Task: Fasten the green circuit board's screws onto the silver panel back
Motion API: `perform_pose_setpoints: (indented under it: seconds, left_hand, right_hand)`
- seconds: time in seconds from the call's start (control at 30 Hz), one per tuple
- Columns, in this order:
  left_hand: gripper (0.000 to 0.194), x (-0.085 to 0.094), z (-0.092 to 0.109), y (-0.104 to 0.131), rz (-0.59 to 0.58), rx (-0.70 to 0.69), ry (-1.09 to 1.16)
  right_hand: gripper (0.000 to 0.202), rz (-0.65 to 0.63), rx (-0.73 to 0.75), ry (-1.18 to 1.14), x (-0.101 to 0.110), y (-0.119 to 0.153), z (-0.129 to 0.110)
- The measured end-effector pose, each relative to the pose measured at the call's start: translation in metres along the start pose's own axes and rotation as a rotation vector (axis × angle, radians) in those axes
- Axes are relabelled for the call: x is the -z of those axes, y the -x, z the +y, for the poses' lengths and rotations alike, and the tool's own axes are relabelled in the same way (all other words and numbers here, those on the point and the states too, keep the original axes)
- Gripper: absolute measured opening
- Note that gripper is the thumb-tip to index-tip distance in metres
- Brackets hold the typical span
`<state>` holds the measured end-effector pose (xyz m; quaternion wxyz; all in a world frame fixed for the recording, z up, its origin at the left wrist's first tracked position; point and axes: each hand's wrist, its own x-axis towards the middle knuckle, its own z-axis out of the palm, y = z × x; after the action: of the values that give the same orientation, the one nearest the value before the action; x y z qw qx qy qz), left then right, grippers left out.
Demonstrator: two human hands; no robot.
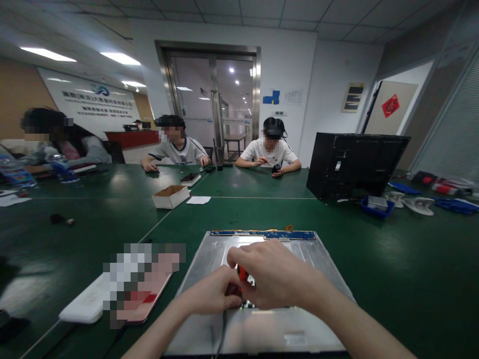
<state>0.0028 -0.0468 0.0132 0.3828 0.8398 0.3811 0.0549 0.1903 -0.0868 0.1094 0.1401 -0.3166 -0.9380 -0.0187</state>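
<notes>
A flat silvery panel (318,324) lies on the green table in front of me, with a narrow blue circuit board (262,234) along its far edge. Over the panel's middle, my right hand (269,274) has its fingers wrapped round a red and black tool (242,272), probably a screwdriver. My left hand (219,291) is closed low beside it, fingers pressed together near the tool's lower end; what they pinch is mostly hidden. A dark cable (223,331) runs from below my left hand towards the panel's near edge.
Left of the panel lie a white power bank-like object (84,301) and a pink phone (149,299). Beyond are an open box (171,197) and white paper (199,200). A black monitor-like casing (352,164) and blue tray (377,207) stand right. Three people sit across the table.
</notes>
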Motion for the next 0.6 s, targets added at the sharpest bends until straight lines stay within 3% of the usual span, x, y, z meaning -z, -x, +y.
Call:
perform_pose_setpoints:
  seconds: [0.23, 0.43, 0.6]
  left_hand:
    - [0.009, 0.004, 0.013, 0.003, -0.019, 0.001, 0.075]
    - [0.010, 0.002, 0.010, 0.000, -0.020, 0.054, 0.088]
    - [0.004, 0.001, 0.010, -0.001, -0.031, -0.034, 0.082]
  right_hand:
    - [0.018, 0.016, -0.153, 0.080, -0.003, -0.001, 0.003]
    - [0.014, 0.030, -0.169, 0.099, -0.004, -0.004, 0.004]
    - [0.011, -0.042, -0.144, 0.014, 0.005, 0.001, 0.006]
